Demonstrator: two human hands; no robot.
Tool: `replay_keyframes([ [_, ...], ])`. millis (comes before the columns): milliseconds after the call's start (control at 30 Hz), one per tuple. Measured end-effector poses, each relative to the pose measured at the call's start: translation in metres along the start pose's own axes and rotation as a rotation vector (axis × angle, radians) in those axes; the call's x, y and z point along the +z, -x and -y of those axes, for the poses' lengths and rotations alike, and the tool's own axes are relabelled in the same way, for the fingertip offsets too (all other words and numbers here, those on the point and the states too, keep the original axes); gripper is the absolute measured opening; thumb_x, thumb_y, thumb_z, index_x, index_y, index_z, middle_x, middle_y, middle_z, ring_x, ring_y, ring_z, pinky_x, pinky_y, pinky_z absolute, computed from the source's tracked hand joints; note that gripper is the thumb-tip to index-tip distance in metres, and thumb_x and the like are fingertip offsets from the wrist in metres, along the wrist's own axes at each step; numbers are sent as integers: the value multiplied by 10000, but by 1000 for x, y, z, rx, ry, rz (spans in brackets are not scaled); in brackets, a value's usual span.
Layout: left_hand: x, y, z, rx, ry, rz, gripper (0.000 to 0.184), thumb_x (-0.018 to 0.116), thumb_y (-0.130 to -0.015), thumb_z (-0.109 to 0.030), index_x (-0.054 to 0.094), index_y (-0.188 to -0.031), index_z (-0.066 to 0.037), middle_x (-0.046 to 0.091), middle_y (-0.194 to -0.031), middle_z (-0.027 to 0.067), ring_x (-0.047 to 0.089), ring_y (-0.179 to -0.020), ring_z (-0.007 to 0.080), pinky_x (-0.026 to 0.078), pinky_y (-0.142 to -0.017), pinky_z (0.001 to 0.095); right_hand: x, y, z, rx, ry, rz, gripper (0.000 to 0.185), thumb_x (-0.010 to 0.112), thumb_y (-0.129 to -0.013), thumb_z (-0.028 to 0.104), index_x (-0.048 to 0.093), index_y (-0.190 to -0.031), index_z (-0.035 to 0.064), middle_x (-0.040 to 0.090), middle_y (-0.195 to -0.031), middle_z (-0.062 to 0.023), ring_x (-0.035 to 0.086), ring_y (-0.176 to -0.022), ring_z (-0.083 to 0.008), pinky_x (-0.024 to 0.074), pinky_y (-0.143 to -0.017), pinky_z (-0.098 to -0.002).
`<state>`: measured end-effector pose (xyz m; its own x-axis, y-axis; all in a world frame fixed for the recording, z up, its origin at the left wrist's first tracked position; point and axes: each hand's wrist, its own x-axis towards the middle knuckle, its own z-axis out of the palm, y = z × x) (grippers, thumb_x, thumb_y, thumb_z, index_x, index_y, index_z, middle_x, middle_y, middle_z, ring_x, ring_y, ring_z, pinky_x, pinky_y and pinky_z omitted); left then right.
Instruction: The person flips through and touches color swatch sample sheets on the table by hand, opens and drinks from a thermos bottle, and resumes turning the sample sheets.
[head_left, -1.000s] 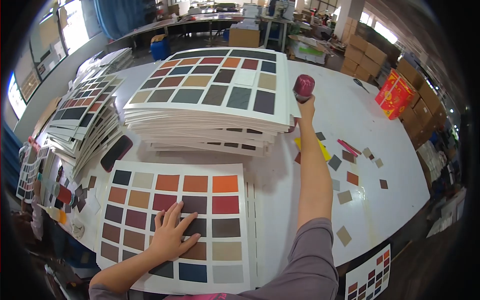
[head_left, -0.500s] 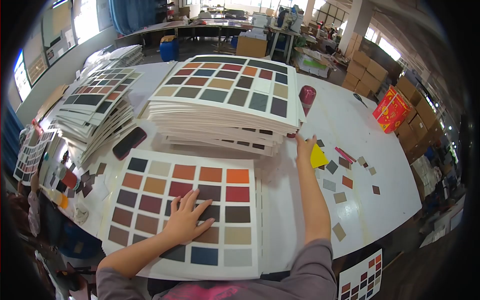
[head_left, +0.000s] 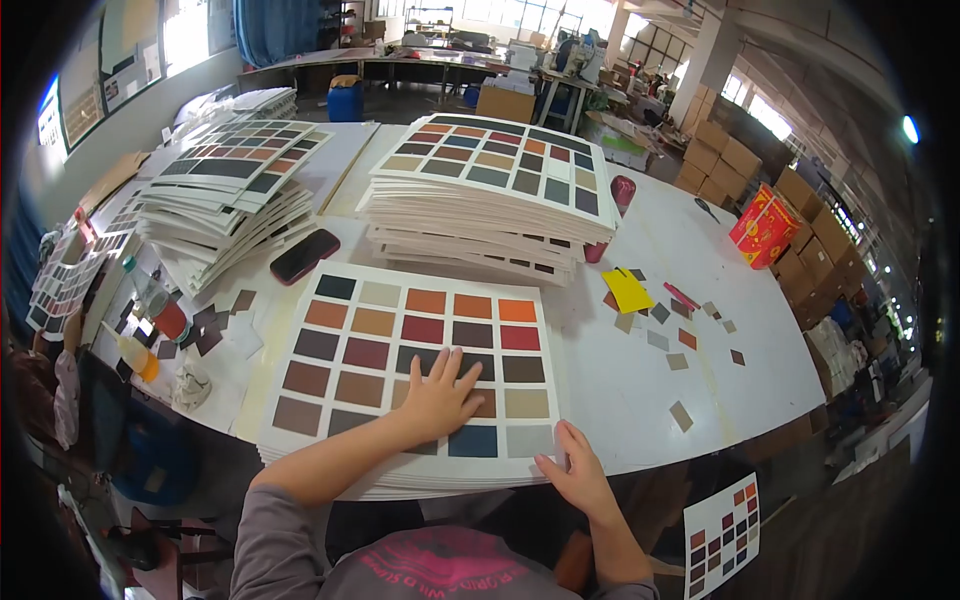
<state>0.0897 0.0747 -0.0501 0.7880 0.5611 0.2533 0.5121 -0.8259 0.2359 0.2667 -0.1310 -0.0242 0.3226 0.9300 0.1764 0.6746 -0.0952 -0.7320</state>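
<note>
A stack of white colour swatch cards (head_left: 400, 325), with rows of coloured rectangles on the top one, lies at the table's front edge. Fingers spread, my left hand (head_left: 438, 402) rests flat on that card over its lower middle swatches. My right hand (head_left: 582, 478) is at the stack's lower right corner, thumb apart from the fingers and fingertips beside the edge; it holds nothing that I can see. Behind lies a taller stack of similar cards (head_left: 490, 205). A yellow paper piece (head_left: 628, 291) lies to the right among loose small swatches (head_left: 681, 416).
A phone (head_left: 305, 257) and a fanned pile of cards (head_left: 225, 210) are on the left, near a bottle with red liquid (head_left: 160, 305). On the right are a pink pen-like tool (head_left: 681, 296), scissors (head_left: 706, 207) and a red box (head_left: 765, 228). Another person's arm shows at far left.
My right hand has come back from beside the yellow paper to the front card stack's right corner. My left hand stays flat on the card. The camera view has shifted.
</note>
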Motion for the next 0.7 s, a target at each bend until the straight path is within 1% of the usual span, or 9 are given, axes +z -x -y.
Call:
replay_keyframes([
  [100,-27,50,-15,47,-61,111,647,521,-862,-515,384,-1396,-176,300,-1456,208,265,-1356,399,223,-975,706,8,6,11,-6,163,8,646,665,-831,266,418,-1275,-133,434,-1297,-335,448,-1208,-434,367,-1018,-389],
  [200,-53,101,-8,89,-34,167,702,538,-835,-554,357,-1415,-202,296,-1466,189,253,-1371,370,189,-998,694,9,6,29,22,110,-12,603,680,-819,243,460,-1248,-119,432,-1288,-354,444,-1214,-440,363,-1022,-397],
  [300,-67,130,-2,133,-105,148,738,577,-797,-569,366,-1413,-222,326,-1461,155,280,-1373,305,160,-1039,635,0,3,42,-18,8,-59,626,660,-826,166,382,-1330,-79,420,-1323,-321,442,-1237,-389,353,-1036,-405],
  [400,-63,136,-6,47,-59,26,723,604,-785,-547,397,-1396,-221,359,-1447,135,314,-1355,288,192,-1047,582,7,-8,72,-88,-888,-291,710,619,-830,78,235,-1420,-17,392,-1372,-265,423,-1265,-315,339,-1054,-416],
  [433,-68,135,-11,16,-12,-39,682,624,-786,-503,433,-1374,-214,384,-1432,128,343,-1335,279,216,-1050,534,13,-14,79,-108,-1171,-303,763,583,-842,59,125,-1451,26,371,-1409,-194,402,-1275,-271,322,-1070,-419],
  [533,-61,127,-15,-41,53,-179,592,643,-806,-396,468,-1340,-209,454,-1379,106,397,-1297,277,274,-1032,522,66,-23,55,-42,-1630,-261,728,577,-890,281,168,-1452,64,380,-1403,-146,434,-1255,-292,340,-1057,-444],
  [600,-57,123,-19,-25,57,-180,524,612,-841,-321,479,-1321,-161,473,-1359,105,419,-1280,278,292,-1025,513,90,-23,55,139,-1820,-43,656,574,-905,261,225,-1429,77,364,-1406,-127,429,-1254,-303,366,-1028,-512],
  [633,-55,122,-19,-14,54,-181,522,608,-843,-316,477,-1320,-148,474,-1357,106,422,-1278,278,296,-1021,513,94,-25,65,256,-1646,-81,504,562,-891,62,345,-1346,61,439,-1299,-120,501,-1163,-280,472,-928,-494],
  [700,-50,123,-15,14,57,-179,530,607,-844,-322,474,-1321,-133,475,-1353,111,426,-1274,276,303,-1015,516,97,-28,54,336,-1532,-142,439,551,-873,1,403,-1284,45,502,-1182,-120,564,-1046,-253,530,-830,-450],
])
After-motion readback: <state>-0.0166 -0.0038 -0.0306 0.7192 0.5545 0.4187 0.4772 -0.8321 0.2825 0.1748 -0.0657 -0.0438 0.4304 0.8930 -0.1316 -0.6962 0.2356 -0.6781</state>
